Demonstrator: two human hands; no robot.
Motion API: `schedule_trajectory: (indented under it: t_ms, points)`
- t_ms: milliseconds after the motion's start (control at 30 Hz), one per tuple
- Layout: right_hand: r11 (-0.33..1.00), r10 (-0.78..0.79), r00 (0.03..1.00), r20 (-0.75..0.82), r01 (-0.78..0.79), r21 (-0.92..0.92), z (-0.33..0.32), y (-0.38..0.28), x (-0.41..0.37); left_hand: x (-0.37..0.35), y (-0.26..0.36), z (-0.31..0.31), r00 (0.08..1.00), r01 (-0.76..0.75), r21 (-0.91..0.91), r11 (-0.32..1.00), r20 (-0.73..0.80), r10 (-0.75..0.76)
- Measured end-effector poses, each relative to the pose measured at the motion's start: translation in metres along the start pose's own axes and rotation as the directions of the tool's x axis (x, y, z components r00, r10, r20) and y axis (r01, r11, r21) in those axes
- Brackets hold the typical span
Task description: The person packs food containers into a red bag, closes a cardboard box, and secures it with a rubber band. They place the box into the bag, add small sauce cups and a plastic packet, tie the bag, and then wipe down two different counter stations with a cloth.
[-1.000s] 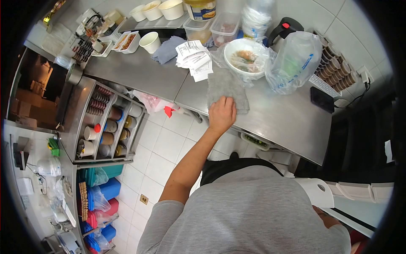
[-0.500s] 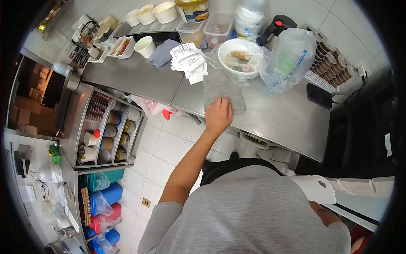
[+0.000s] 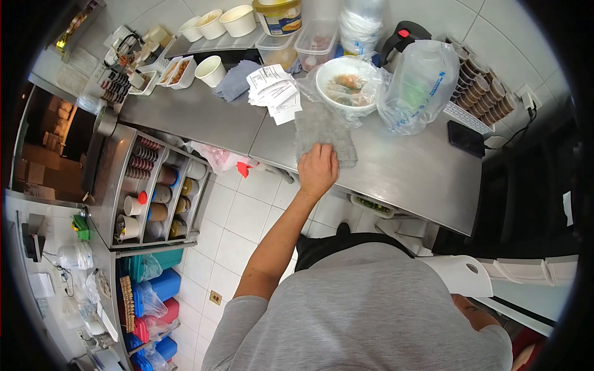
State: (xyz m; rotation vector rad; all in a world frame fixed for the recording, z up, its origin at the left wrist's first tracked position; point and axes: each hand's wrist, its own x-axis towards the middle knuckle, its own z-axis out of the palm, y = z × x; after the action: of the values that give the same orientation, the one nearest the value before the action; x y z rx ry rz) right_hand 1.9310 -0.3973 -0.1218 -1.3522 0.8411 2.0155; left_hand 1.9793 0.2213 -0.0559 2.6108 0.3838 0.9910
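Observation:
My left hand [image 3: 318, 170] rests at the front edge of the steel counter [image 3: 408, 179], its fingers curled on the near end of a grey cloth [image 3: 325, 133] that lies spread flat. Printed paper slips [image 3: 273, 93] are just beyond the cloth, beside a white bowl [image 3: 348, 85] of food wrapped in clear plastic. A clear plastic bag [image 3: 417, 89] with something green inside stands right of the bowl. On the right, my bent arm shows beyond a white board [image 3: 456, 276], but my right hand is out of sight.
A black phone [image 3: 465, 138] lies near the counter's right end, by stacked brown cups [image 3: 482, 93]. White tubs [image 3: 237, 20], a blue-grey cloth [image 3: 237, 80] and lidded containers [image 3: 317, 44] stand along the back. A steel shelf unit [image 3: 154, 185] is at left.
The view has shifted very slightly. My left hand and the grey cloth beneath it look almost the same as before.

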Motion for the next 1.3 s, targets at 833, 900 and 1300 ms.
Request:
schedule_trajectory:
  t_ms: [833,900,1300]
  points:
    - [0.987,-0.076,0.988,0.138,0.094,-0.132,0.013,-0.018,-0.017,0.001,0.002,0.000,1.000,0.011,0.004,1.000,-0.002,-0.011]
    - [0.986,-0.079,0.989,0.129,0.096,-0.133,0.014,-0.021,-0.022,0.001,0.002,0.000,1.000,0.001,0.003,1.000,-0.012,-0.001]
    - [0.976,-0.089,0.992,0.085,0.104,-0.191,0.027,-0.058,-0.031,0.003,0.003,-0.003,1.000,0.000,0.004,1.000,-0.001,0.000]
